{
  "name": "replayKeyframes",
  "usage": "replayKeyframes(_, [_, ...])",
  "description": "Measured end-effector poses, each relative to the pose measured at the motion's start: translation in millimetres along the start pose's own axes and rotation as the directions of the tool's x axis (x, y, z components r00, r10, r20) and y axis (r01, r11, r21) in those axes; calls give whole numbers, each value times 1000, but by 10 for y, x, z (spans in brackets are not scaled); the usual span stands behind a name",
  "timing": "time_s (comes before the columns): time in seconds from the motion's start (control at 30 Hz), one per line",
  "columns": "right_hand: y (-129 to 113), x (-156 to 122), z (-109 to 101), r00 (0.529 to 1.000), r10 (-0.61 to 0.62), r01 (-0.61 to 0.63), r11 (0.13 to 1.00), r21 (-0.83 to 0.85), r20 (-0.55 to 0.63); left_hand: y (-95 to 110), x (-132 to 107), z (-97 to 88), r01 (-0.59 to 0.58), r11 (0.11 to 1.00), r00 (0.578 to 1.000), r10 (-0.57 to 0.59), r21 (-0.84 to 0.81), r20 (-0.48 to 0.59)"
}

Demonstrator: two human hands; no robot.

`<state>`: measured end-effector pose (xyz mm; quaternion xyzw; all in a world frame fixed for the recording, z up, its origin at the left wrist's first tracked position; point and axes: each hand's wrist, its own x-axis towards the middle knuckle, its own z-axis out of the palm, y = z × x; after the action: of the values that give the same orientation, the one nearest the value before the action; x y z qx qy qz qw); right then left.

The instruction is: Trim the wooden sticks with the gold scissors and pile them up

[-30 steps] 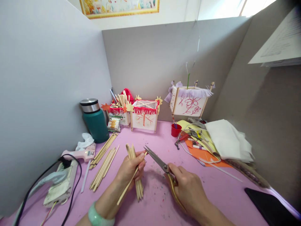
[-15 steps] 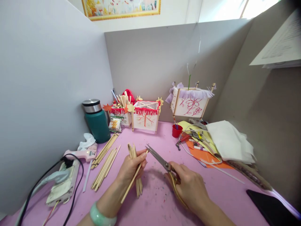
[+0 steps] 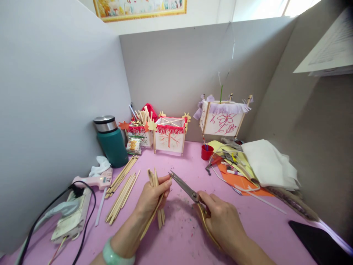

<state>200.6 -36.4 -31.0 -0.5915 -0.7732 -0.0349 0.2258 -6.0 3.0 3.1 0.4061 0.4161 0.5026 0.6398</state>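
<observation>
Back panel (image 3: 179,84): is marking 12 o'clock on a dial centred on the hands.
Pink table (image 3: 187,235): is carrying the work I am watching.
Purple-fringed paper box (image 3: 224,119): is sitting at 1 o'clock.
White sheets (image 3: 266,165): are lying at 2 o'clock.
Green flask (image 3: 111,145): is standing at 10 o'clock.
Right hand (image 3: 220,217): is gripping the scissors by their handles.
Left hand (image 3: 153,197): is closing around a bundle and a loose stick.
Scissors (image 3: 187,187): are pointing towards 10 o'clock, tips meeting or nearly meeting the loose stick's upper end; I cannot tell which.
Laid sticks (image 3: 121,200): are lying at 9 o'clock.
Bundle (image 3: 156,179): is sharing the grip, probably hampering finger movement.
Loose stick (image 3: 150,221): is now showing a darker, narrower side than half a second ago, suggesting a different face is meeting the blades.
</observation>
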Motion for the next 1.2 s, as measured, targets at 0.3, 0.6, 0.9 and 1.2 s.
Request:
replayKeyframes(0.3, [-14, -15, 1, 1000, 3, -3, 999, 32, -14, 9, -6, 11, 10, 1000, 999, -11, -11, -42])
replayKeyframes(0.6, [-40, 8, -57, 996, 56, -69, 980, 188, 75, 20, 2, 2, -3, 999, 1000, 4, -38, 31])
replayKeyframes(0.9, [6, 71, -112, 993, 59, -83, 965, 250, 102, 6, 15, -26, -6, 997, 997, 12, -78, 75])
replayKeyframes(1.2, [48, 57, -90, 999, -1, -4, 996, 89, 54, 16, 18, -12, -17, 1000, 997, 18, -9, 69])
